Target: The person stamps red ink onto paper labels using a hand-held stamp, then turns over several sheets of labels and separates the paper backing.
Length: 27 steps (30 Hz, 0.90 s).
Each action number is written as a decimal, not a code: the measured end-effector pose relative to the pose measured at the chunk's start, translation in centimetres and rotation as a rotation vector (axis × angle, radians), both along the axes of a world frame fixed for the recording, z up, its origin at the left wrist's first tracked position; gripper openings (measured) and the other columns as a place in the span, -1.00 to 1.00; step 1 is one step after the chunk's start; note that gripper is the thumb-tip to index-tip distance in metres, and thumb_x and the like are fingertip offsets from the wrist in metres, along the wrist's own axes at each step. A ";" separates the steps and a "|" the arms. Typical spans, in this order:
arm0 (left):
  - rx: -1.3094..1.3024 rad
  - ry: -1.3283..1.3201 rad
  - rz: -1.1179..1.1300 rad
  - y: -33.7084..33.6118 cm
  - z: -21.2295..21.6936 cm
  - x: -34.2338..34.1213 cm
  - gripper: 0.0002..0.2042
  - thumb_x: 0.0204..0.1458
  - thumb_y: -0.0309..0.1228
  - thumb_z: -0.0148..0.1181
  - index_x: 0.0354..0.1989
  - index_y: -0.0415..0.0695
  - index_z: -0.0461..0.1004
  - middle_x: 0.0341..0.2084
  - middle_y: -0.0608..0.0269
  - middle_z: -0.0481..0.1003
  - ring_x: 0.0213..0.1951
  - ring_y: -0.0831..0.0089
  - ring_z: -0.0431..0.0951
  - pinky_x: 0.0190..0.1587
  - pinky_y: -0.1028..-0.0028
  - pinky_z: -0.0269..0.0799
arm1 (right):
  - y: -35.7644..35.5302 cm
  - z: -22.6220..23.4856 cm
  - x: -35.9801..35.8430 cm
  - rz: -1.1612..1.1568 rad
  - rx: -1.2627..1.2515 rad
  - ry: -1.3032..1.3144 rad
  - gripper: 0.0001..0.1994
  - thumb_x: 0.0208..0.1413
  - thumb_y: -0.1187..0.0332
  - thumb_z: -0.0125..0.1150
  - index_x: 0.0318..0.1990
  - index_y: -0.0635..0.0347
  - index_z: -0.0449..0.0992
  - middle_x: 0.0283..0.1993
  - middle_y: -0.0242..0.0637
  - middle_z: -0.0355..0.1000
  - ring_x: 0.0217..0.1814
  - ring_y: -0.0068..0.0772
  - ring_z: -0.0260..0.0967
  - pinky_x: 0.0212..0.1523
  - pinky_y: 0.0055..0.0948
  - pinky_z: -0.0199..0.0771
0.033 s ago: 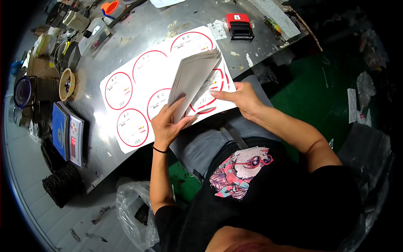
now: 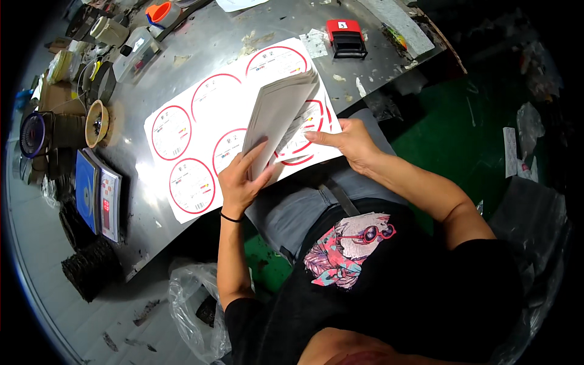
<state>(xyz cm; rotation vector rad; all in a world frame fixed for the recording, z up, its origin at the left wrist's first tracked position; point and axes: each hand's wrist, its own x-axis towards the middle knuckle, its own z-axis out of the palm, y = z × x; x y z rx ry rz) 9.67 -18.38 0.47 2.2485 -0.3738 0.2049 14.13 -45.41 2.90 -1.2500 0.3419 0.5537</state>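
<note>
While the stack of label sheets [image 2: 243, 131] lay spread on the steel surface [image 2: 201, 55], we had a thick batch of its upper sheets [image 2: 277, 115] lifted and curled back toward twelve o'clock, so the work looked to us to be partway through: a good part of the pile was raised off the rest, and the sheets beneath, printed with red-ringed round labels, remained flat and exposed at nine o'clock of the lifted batch. How many sheets were left to go through we could not tell, since the edge of the lower pile was hidden by the raised paper.

Our left hand [image 2: 240, 179] was partly closed on the near edge of the lifted batch, fingers spread up along its back face and thumb tucked underneath, bearing its weight. Our right hand [image 2: 350, 143] was narrowed to a loose pinch, its fingertips pressed onto the corner of the lower sheets at three o'clock of the batch, apparently pinning them down; it held nothing clear of the pile.

At one o'clock, well apart from the paper, stood a red and black self-inking stamp [image 2: 347, 38]. At nine o'clock, near the surface's edge, sat a small digital scale [image 2: 100, 198], and beyond it a tan tape roll [image 2: 97, 123].
</note>
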 end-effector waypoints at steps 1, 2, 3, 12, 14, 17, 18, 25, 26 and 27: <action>-0.028 -0.032 0.026 0.1 -0.4 0.1 -0.59 0.05 -0.35 0.44 0.12 -0.04 0.63 -0.16 0.20 0.66 -0.39 0.42 0.61 -0.29 0.48 0.50 | -0.3 -0.2 0.0 -0.002 -0.011 0.015 -0.69 0.10 0.43 0.53 -0.08 0.45 0.64 -0.13 -0.14 0.67 -0.12 -0.45 0.63 -0.08 -0.48 0.60; -0.027 -0.030 0.029 0.1 -0.6 -0.1 -0.59 0.05 -0.35 0.44 0.12 -0.04 0.63 -0.16 0.20 0.66 -0.39 0.42 0.61 -0.29 0.48 0.50 | -0.7 -0.1 0.2 0.001 -0.010 0.017 -0.69 0.10 0.43 0.53 -0.08 0.45 0.64 -0.13 -0.14 0.67 -0.12 -0.45 0.63 -0.08 -0.48 0.60; 0.041 -0.085 0.034 0.1 -0.8 -0.3 -0.59 0.08 -0.41 0.39 0.15 -0.03 0.61 -0.17 0.18 0.66 -0.40 0.40 0.60 -0.29 0.49 0.50 | -1.3 0.2 0.5 0.017 0.040 0.134 -0.70 0.10 0.44 0.52 -0.08 0.45 0.64 -0.12 -0.13 0.66 -0.12 -0.43 0.64 -0.06 -0.47 0.60; 0.039 -0.068 0.001 -0.1 -0.2 -0.1 -0.69 0.10 -0.41 0.33 0.05 -0.05 0.66 -0.18 0.15 0.62 -0.37 0.29 0.63 -0.30 0.44 0.52 | -0.2 -1.2 0.1 -0.006 0.013 0.032 -0.68 0.01 0.48 0.57 -0.11 0.47 0.65 -0.11 -0.09 0.66 -0.14 -0.42 0.64 -0.05 -0.45 0.63; 0.078 -0.053 0.016 -0.4 0.3 -0.1 -0.68 0.04 -0.35 0.41 0.00 -0.05 0.68 -0.18 0.16 0.64 -0.36 0.30 0.65 -0.30 0.44 0.53 | 0.1 -0.9 0.2 -0.015 0.024 0.040 -0.67 -0.01 0.45 0.60 -0.13 0.45 0.65 -0.14 -0.12 0.66 -0.16 -0.44 0.64 -0.06 -0.46 0.62; 0.055 -0.074 0.016 -0.4 -0.2 -0.1 -0.61 0.04 -0.35 0.44 0.09 -0.02 0.64 -0.22 0.15 0.66 -0.39 0.32 0.66 -0.32 0.42 0.54 | 0.6 -0.9 0.2 -0.003 -0.005 -0.065 -0.61 0.04 0.36 0.59 -0.08 0.47 0.61 -0.17 -0.14 0.67 -0.17 -0.43 0.65 -0.10 -0.48 0.63; 0.044 -0.078 0.016 -0.2 -0.6 -0.2 -0.58 0.04 -0.35 0.45 0.13 -0.01 0.63 -0.23 0.15 0.66 -0.41 0.32 0.66 -0.33 0.41 0.54 | 0.4 -0.3 0.4 -0.001 -0.005 -0.062 -0.61 0.04 0.36 0.59 -0.08 0.47 0.61 -0.17 -0.14 0.67 -0.17 -0.43 0.65 -0.10 -0.48 0.63; 0.106 -0.086 0.114 0.3 -0.9 -0.2 -0.42 0.16 -0.55 0.24 0.39 0.13 0.41 -0.09 0.04 0.64 -0.22 0.17 0.68 -0.26 0.36 0.56 | -1.2 -0.8 0.1 0.095 -0.004 0.157 -0.64 0.15 0.44 0.45 0.01 0.54 0.58 -0.10 -0.05 0.65 -0.10 -0.35 0.66 -0.05 -0.40 0.69; 0.127 -0.073 0.085 0.3 -0.3 -0.1 -0.45 0.16 -0.52 0.27 0.36 0.13 0.45 -0.06 0.03 0.63 -0.18 0.16 0.68 -0.24 0.36 0.56 | -0.7 -1.1 0.1 0.056 0.010 0.100 -0.67 0.13 0.46 0.47 -0.03 0.52 0.60 -0.11 -0.06 0.66 -0.13 -0.38 0.66 -0.08 -0.42 0.67; 0.101 -0.055 0.026 0.2 -0.1 0.0 -0.50 0.13 -0.43 0.33 0.29 0.09 0.51 -0.06 0.05 0.63 -0.18 0.17 0.68 -0.22 0.36 0.56 | -0.3 -1.2 0.1 0.017 0.024 0.044 -0.70 0.11 0.47 0.49 -0.06 0.50 0.62 -0.13 -0.08 0.66 -0.17 -0.41 0.65 -0.10 -0.43 0.66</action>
